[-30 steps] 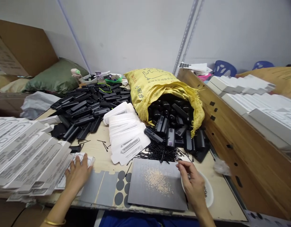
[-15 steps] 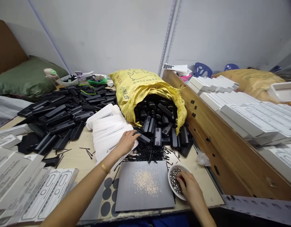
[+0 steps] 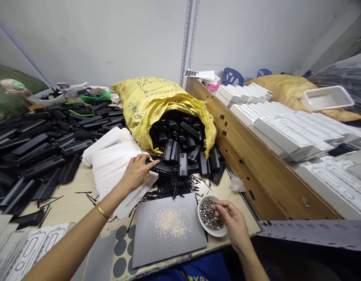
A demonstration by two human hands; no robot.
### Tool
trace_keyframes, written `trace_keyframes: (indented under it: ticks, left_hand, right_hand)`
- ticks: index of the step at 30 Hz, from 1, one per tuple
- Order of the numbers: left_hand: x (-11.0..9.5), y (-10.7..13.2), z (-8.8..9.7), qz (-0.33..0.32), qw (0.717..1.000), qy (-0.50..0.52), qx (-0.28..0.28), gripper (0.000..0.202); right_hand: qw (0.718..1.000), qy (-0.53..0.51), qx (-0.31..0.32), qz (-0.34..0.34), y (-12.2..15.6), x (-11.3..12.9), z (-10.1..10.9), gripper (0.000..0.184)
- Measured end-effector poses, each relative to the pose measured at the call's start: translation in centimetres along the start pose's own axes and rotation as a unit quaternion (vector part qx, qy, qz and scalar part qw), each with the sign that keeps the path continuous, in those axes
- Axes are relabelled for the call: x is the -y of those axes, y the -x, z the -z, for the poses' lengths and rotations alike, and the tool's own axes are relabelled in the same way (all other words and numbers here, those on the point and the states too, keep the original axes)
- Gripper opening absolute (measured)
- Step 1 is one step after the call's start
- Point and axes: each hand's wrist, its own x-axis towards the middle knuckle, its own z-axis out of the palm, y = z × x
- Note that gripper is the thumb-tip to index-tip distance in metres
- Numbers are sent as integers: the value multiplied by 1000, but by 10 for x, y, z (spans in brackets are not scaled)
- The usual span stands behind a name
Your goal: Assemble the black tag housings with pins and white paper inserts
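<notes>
My left hand reaches over a stack of white printed sheets, its fingers closed on the end of a black plastic casing. That casing lies at the edge of a heap of thin black sticks. On the right, my right hand is at a white bowl of small shiny metal pieces. Thumb and fingertips pinch together over the pieces; what they hold is too small to tell. Between the hands lies a grey board with pale crumbs on it.
A yellow woven sack spills black casings onto the table. Another pile of black casings covers the left. A wooden partition runs along the right, with white boxes beyond it. Dark round discs lie near the front edge.
The view has swung right, so the scene sits further left. My right hand has lifted slightly at the bowl and more metal pieces show. My left hand stays at the black casing.
</notes>
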Motion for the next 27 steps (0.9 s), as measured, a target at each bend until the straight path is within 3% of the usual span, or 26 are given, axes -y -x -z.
trace_keyframes:
  ticks: [2,4,6,7,8,11,12,13,14,16,20,23,27]
  left_hand:
    - [-8,19,9,4,997,75,-16,53]
    - [-22,40,13,31,976,211,-32,41]
    - [-41,59,11,112,913,389,-60,30]
    - [-51,66,8,170,850,491,-81,30]
    - [-62,72,4,233,762,595,-103,31]
    - [-88,80,-10,377,423,812,-141,23]
    - [-94,81,-14,402,336,840,-144,17]
    - [-98,81,-17,419,276,853,-146,13]
    - [-101,82,-19,430,239,858,-149,11]
    - [-103,83,-20,436,202,864,-153,13]
    - [-103,85,-19,434,184,869,-151,16]
    - [-105,82,-18,436,178,867,-162,17]
    - [-115,75,-21,422,168,868,-201,15]
  right_hand:
    - [994,-102,25,-32,4,7,-13,31]
    - [983,-169,44,-54,7,11,-31,28]
    - [976,-200,61,-61,9,14,-52,25]
    - [975,-202,70,-57,9,14,-63,24]
    - [976,-195,79,-48,11,14,-73,23]
    - [986,-139,92,-6,18,13,-98,21]
    - [989,-114,90,11,21,12,-103,20]
    - [992,-88,86,29,25,11,-107,19]
    - [994,-63,80,51,29,10,-110,17]
    - [993,-20,65,101,37,8,-113,15]
    - [985,14,33,171,44,6,-119,13]
    - [988,-6,28,154,45,5,-123,13]
    - [986,-83,108,100,43,3,-122,15]
